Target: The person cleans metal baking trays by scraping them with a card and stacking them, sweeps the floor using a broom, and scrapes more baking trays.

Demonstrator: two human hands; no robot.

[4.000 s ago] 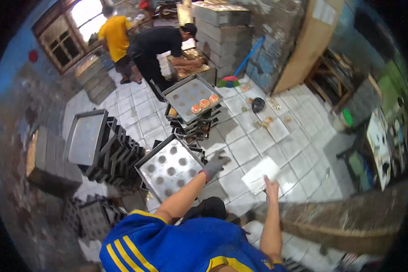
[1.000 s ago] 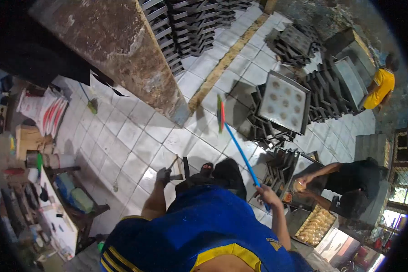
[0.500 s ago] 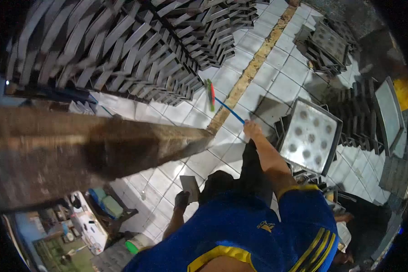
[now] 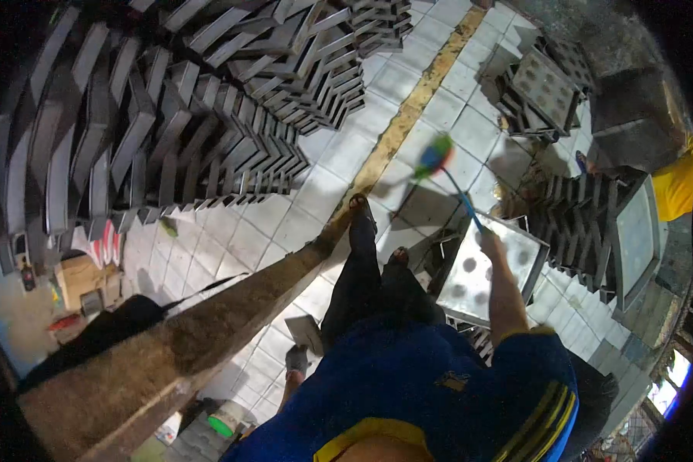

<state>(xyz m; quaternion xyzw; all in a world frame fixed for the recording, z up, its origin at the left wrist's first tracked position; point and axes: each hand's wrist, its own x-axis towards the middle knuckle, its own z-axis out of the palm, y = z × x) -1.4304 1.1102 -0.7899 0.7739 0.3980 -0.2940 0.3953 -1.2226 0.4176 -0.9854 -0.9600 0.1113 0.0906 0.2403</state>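
My right hand (image 4: 491, 244) is closed round the blue handle of a brush (image 4: 460, 194). Its green and red head is smeared by motion and hangs above the white tiled floor. Just under that hand lies a square metal tray (image 4: 470, 273) with dark round marks, on top of a stack. On the other side, my left hand (image 4: 296, 358), in a grey glove, grips a flat grey rectangular plate (image 4: 306, 333) by its edge, low beside my left leg. Its fingers are only partly visible.
Tall stacks of metal trays (image 4: 154, 115) fill the upper left. A thick wooden post (image 4: 200, 339) rises close at my left. More tray stacks (image 4: 547, 85) stand at the upper right and right, near a person's yellow garment (image 4: 676, 181). A cardboard box (image 4: 85, 279) sits at far left.
The brush has swung right, away from the left stacks, its head now blurred. My right hand has moved right, over the marked tray. My left hand still holds the plate, slightly lower.
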